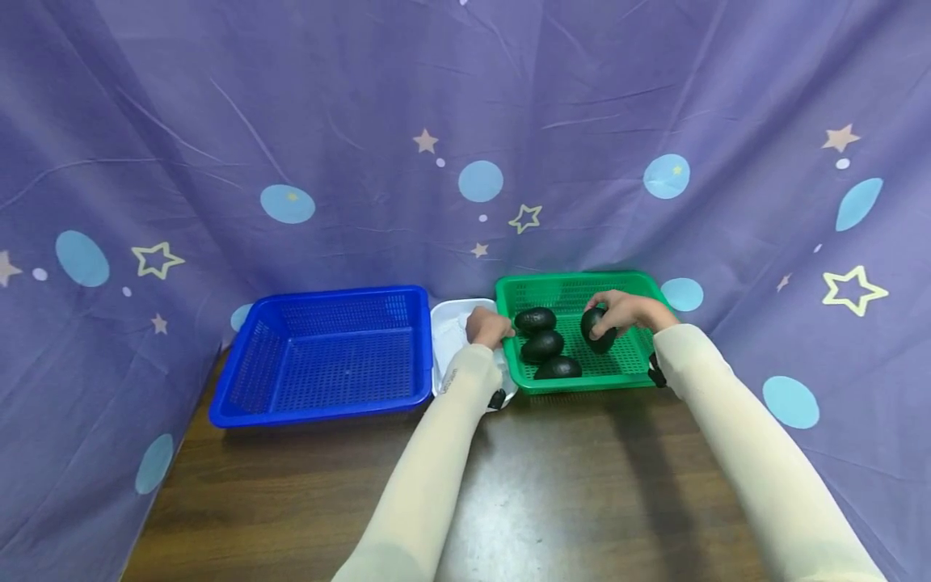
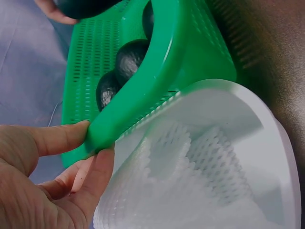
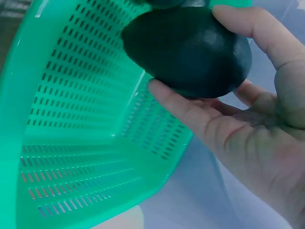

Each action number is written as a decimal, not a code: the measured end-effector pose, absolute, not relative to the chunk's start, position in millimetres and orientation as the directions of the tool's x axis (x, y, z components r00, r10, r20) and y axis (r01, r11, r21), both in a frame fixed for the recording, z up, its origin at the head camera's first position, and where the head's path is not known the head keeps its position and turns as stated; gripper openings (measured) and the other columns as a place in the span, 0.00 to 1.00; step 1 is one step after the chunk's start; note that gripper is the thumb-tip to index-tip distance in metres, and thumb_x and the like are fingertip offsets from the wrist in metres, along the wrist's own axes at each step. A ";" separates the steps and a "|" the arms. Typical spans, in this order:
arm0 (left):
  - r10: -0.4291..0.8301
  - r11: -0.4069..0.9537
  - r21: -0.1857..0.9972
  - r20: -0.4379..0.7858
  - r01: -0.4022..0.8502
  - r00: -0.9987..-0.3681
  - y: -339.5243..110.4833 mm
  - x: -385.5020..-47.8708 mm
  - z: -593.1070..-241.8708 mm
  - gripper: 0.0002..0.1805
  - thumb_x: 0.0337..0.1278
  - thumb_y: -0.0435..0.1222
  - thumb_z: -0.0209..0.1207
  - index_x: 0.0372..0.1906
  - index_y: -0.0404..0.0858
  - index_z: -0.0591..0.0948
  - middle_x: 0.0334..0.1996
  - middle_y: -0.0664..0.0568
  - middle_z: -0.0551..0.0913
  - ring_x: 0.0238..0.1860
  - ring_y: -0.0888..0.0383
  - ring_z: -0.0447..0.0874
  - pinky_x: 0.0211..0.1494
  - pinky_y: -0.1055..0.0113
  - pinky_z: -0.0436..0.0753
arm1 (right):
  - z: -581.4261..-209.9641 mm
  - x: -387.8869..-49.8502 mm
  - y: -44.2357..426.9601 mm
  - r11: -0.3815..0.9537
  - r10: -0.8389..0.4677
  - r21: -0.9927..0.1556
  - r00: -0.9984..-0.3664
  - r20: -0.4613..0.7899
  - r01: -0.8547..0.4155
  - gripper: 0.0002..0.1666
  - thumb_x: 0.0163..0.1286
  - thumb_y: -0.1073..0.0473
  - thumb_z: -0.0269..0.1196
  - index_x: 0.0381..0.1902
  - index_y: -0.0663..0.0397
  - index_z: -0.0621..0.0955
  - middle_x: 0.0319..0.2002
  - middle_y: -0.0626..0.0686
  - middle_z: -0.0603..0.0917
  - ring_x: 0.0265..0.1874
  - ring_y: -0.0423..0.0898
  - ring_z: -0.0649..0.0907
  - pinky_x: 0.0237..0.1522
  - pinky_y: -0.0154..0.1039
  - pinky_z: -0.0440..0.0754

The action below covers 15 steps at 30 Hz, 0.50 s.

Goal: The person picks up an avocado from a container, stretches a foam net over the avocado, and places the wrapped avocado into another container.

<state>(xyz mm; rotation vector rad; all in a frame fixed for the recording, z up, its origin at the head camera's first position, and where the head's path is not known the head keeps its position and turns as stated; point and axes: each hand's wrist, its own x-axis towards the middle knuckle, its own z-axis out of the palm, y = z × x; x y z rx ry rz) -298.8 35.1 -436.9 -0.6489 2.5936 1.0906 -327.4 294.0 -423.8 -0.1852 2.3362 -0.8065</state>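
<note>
Within the green basket (image 1: 582, 385), the right hand (image 1: 622, 314) grips a dark avocado (image 1: 598, 339) between thumb and fingers. The right wrist view shows this avocado (image 3: 188, 52) held above the basket's mesh, the right hand (image 3: 248, 100) wrapped partly round it. At the basket's left rim (image 2: 138, 90), the left hand (image 2: 57, 167) pinches the edge between thumb and fingers. Several other avocados (image 1: 541, 346) lie at the basket's left side. Below the left hand (image 1: 489, 326) is a white tray (image 2: 286, 157) containing white foam netting (image 2: 167, 186).
A blue basket (image 1: 320, 418) stands left of the white tray on the wooden table (image 1: 291, 501). Behind and at both sides hangs a purple curtain (image 1: 349, 97) with stars and blue ovals. The front of the table lies under both forearms.
</note>
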 end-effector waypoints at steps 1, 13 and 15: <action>-0.305 0.624 0.609 -0.387 -0.490 -0.870 35.3 -299.5 -438.5 0.15 0.56 0.37 0.72 0.47 0.35 0.86 0.44 0.47 0.88 0.35 0.54 0.80 0.24 0.74 0.73 | -422.6 -326.3 293.9 0.787 -0.338 -0.613 -0.787 -0.516 0.065 0.39 0.67 0.59 0.68 0.71 0.61 0.65 0.63 0.69 0.69 0.56 0.61 0.79 0.49 0.50 0.86; -0.285 0.581 0.664 -0.376 -0.471 -0.881 32.3 -319.6 -465.6 0.11 0.51 0.35 0.74 0.38 0.35 0.87 0.31 0.47 0.88 0.20 0.57 0.76 0.21 0.71 0.76 | -408.8 -300.3 293.4 0.664 -0.375 -0.744 -0.895 -0.241 -0.078 0.37 0.64 0.61 0.72 0.67 0.57 0.68 0.60 0.67 0.71 0.50 0.59 0.79 0.45 0.47 0.83; -0.284 0.574 0.672 -0.373 -0.468 -0.883 32.6 -318.0 -464.8 0.10 0.51 0.35 0.74 0.37 0.35 0.87 0.29 0.47 0.88 0.19 0.57 0.75 0.20 0.71 0.75 | -407.8 -294.5 292.8 0.628 -0.378 -0.772 -0.905 -0.196 -0.094 0.37 0.64 0.62 0.72 0.67 0.58 0.68 0.60 0.68 0.71 0.50 0.60 0.81 0.45 0.47 0.83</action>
